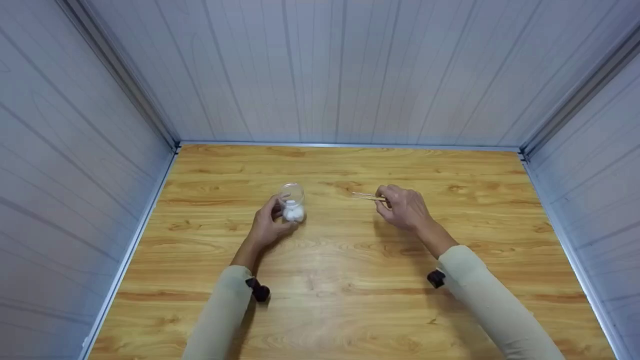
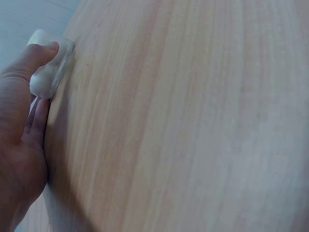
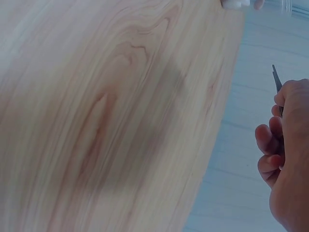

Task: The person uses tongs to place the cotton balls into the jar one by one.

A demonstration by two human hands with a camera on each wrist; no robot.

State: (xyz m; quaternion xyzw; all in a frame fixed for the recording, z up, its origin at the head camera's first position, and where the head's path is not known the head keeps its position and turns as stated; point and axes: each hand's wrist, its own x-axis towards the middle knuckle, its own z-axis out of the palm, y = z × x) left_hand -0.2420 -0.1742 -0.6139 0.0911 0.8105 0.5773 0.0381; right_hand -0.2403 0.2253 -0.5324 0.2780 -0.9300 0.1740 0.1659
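Note:
A clear jar (image 1: pixel 292 191) with white cotton balls (image 1: pixel 293 213) in its lower part stands on the wooden table, left of the middle. My left hand (image 1: pixel 267 226) grips it from the left; in the left wrist view the thumb lies across its near side, over the white contents (image 2: pixel 44 77). To the right, my right hand (image 1: pixel 404 206) pinches a pair of slim metal tweezers (image 1: pixel 369 197) above the table, tips pointing left toward the jar and apart from it. In the right wrist view the tweezers (image 3: pixel 276 79) stick out past the curled fingers.
The wood-grain table (image 1: pixel 320 310) is bounded by a pale panel wall (image 1: pixel 340 75) at the back and by side panels (image 1: pixel 60 165) left and right. A small black device (image 1: pixel 258 291) is strapped at the left wrist, another (image 1: pixel 436 279) at the right.

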